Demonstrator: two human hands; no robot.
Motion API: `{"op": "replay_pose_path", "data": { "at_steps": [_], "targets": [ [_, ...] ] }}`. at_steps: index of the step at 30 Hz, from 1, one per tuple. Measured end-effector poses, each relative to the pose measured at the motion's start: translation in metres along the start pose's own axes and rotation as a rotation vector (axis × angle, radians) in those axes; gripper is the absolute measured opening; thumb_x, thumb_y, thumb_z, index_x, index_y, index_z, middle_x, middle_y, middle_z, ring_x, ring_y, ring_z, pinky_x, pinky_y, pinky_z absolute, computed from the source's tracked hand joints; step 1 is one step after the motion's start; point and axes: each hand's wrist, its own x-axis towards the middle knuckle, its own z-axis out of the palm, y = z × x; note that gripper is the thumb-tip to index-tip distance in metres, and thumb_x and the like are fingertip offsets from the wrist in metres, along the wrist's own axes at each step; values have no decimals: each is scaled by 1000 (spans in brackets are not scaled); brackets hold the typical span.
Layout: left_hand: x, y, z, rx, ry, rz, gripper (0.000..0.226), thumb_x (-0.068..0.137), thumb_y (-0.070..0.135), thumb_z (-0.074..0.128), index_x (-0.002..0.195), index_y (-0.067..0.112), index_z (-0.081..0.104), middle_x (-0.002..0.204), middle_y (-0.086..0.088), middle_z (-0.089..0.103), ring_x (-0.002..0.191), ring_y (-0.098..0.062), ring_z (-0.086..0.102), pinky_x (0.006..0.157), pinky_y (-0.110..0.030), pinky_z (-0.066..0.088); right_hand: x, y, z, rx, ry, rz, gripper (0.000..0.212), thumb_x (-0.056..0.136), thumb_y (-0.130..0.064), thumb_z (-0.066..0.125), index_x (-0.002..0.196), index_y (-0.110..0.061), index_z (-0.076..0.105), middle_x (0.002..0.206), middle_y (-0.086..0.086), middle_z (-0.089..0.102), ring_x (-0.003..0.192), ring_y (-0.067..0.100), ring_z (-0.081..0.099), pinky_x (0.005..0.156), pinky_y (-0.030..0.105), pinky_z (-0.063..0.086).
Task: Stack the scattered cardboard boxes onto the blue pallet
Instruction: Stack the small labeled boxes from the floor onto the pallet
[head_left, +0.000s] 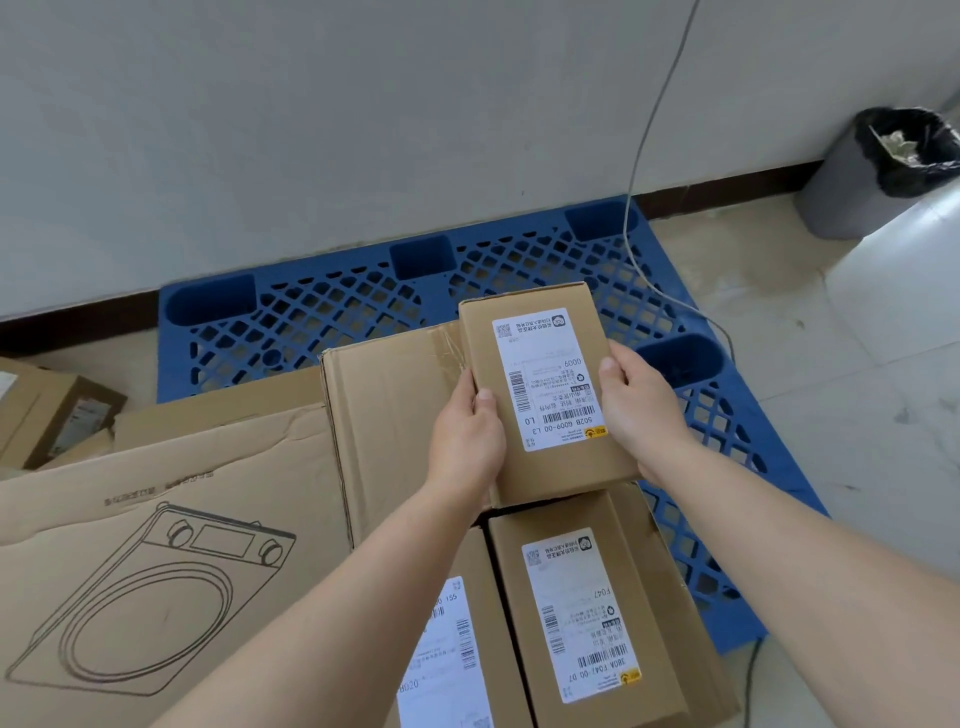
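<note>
i grip the box (545, 395) at frame centre, left hand (467, 436) and right hand (639, 410) curled round its long sides, over the pallet (337, 312). i'd keep it level and set it flush beside the lower box (582, 613).

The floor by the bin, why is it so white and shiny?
Head view: strong light glares off the floor tiles beside the bin, washing them out; the same view's wide lens bends the dark skirting line.

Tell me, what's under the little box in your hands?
The taped cardboard box and blue pallet show around the small labelled box. Whether it rests on anything is hidden.
</note>
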Motion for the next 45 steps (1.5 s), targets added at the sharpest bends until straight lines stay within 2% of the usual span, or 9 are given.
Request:
{"op": "replay_pose_path", "data": {
  "at_steps": [2,5,13,18,22,25,28,33,45],
  "targets": [
    [1,-1,0,4,1,-6,39,101,23,28,133,36,46,107,22,58,101,-3,55,87,-25,41,2,3,2,-4,-7,0,44,100,-35,28,143,-33,35,140,-5,47,126,17,44,105,44,38],
    [3,-3,0,7,1,-9,39,101,25,28,136,35,44,115,18,58,107,-6,54,88,-25,40,5,5,4,-18,-5,-7,44,100,-36,28,143,-32,34,141,-5,45,128,18,42,107,45,36],
    [-2,-1,-1,-10,1,-45,44,101,32,29,144,32,34,140,14,47,129,-11,44,109,-36,36,5,4,4,-41,78,-17,44,99,-37,37,141,-28,39,141,-3,47,129,18,42,108,43,35],
    [-16,6,-11,-14,8,-28,45,103,28,29,148,25,26,141,16,39,124,0,35,97,-17,24,-3,-4,4,-96,108,-52,43,99,-36,39,141,-31,38,135,-3,53,125,18,47,100,41,38],
    [-21,5,-25,-13,31,-35,48,102,31,30,149,24,23,153,10,28,141,-10,26,109,-25,21,-12,-18,10,-192,163,-88,48,99,-39,35,146,-31,28,140,2,49,128,25,45,102,45,37],
    [-25,5,-40,-15,64,-35,48,102,32,30,149,23,24,154,8,28,141,-12,26,112,-30,22,-23,-32,20,-231,221,-214,39,100,-33,34,138,-31,38,127,1,57,116,25,52,92,42,42],
    [-28,6,-62,-36,99,-31,47,102,33,30,148,23,25,153,7,29,141,-12,27,112,-31,22,-34,-47,34,-291,264,-360,34,100,-28,36,133,-24,45,128,3,54,121,24,46,89,34,37],
    [-40,5,-111,-68,173,-3,46,102,32,31,147,22,28,152,6,31,140,-13,28,114,-32,23,-57,-76,74,-205,226,-416,41,100,-26,37,140,-18,42,145,-1,43,137,19,34,110,38,31],
    [-67,-19,-273,-118,352,0,44,102,32,31,146,23,31,150,4,34,138,-14,31,111,-33,25,-135,-154,216,-163,14,-528,42,101,-32,34,141,-20,41,148,-3,39,141,10,25,111,26,21]
  ]
}}
